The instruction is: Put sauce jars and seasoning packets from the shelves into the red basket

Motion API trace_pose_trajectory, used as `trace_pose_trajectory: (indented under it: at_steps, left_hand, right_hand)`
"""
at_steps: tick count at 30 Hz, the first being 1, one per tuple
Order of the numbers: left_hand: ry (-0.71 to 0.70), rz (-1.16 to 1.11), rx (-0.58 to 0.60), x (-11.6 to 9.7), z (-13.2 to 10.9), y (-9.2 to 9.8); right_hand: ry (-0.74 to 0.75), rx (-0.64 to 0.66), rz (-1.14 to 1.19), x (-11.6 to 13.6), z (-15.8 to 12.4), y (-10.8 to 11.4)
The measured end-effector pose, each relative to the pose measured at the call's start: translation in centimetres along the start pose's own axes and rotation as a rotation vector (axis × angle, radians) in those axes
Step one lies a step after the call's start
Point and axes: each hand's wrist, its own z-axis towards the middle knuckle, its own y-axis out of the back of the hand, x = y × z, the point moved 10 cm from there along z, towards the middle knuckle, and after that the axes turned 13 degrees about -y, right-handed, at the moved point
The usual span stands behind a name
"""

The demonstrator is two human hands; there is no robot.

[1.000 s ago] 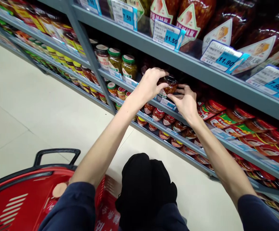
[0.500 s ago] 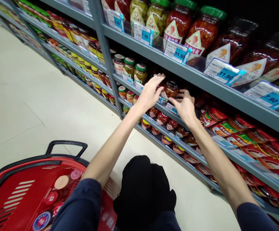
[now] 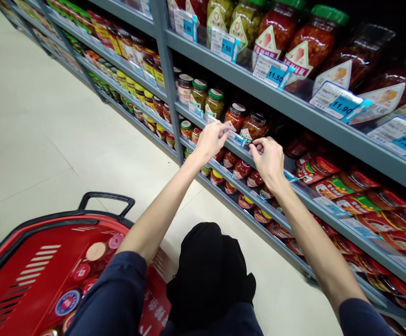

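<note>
My left hand point(image 3: 213, 141) is at the front edge of the middle shelf, fingers stretched out and thumb apart, with nothing in it. Just behind it stands a jar with a dark lid and reddish-orange contents point(image 3: 235, 118). To the right of that jar is a wider dark-lidded jar of brown contents point(image 3: 255, 126) with a pale label. My right hand point(image 3: 269, 158) is in front of this second jar, by the price strip point(image 3: 238, 139). Its fingers are bent, with a gap to the thumb, and it holds nothing. Whether either hand touches the strip I cannot tell.
A red shopping basket point(image 3: 10, 261) with a black handle point(image 3: 107, 200) stands at lower left, several lidded jars inside. Green-lidded jars point(image 3: 214, 103) are left of my hands. Above them juts the upper shelf edge point(image 3: 231, 70). Red packaged jars point(image 3: 357, 200) line the right side.
Both hands have drawn back and down from beside the jars to the shelf's front edge. The two dark-lidded jars now stand uncovered, side by side. The view has shifted slightly.
</note>
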Motion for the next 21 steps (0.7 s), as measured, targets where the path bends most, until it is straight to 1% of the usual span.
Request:
trace_pose_trajectory:
  at_steps: [3, 5, 8, 11, 14, 17, 19, 21]
  left_hand:
    - [-0.037, 0.052, 0.086, -0.1, 0.3, -0.7]
    - [-0.054, 0.065, 0.115, -0.3, 0.4, -0.8]
    - [-0.060, 0.067, 0.114, -0.4, 0.5, -0.5]
    - [-0.063, 0.066, 0.119, -0.3, 0.5, -0.6]
    - [-0.082, 0.034, 0.134, -0.7, 0.3, -1.0]
    - [-0.104, 0.006, 0.124, -1.7, 0.1, -1.1]
    - [-0.113, 0.000, 0.101, -2.7, 0.0, -1.1]
    - [-0.139, -0.020, 0.099, -4.1, 0.2, -1.4]
  right_hand:
    - [0.044, -0.035, -0.048, 1.0, 0.0, -0.4]
    - [0.047, -0.035, -0.053, 1.1, 0.0, -0.7]
    - [0.055, -0.034, -0.037, 1.1, -0.2, -0.7]
    - [0.063, -0.072, -0.017, 1.0, -0.8, 0.2]
    - [0.027, -0.096, 0.005, -0.1, -1.3, 1.6]
    - [-0.015, -0.093, 0.009, -1.7, -1.8, 3.1]
    - [-0.036, -0.069, 0.000, -2.7, -2.0, 3.7]
    - [-0.048, -0.024, -0.007, -3.4, -2.2, 3.6]
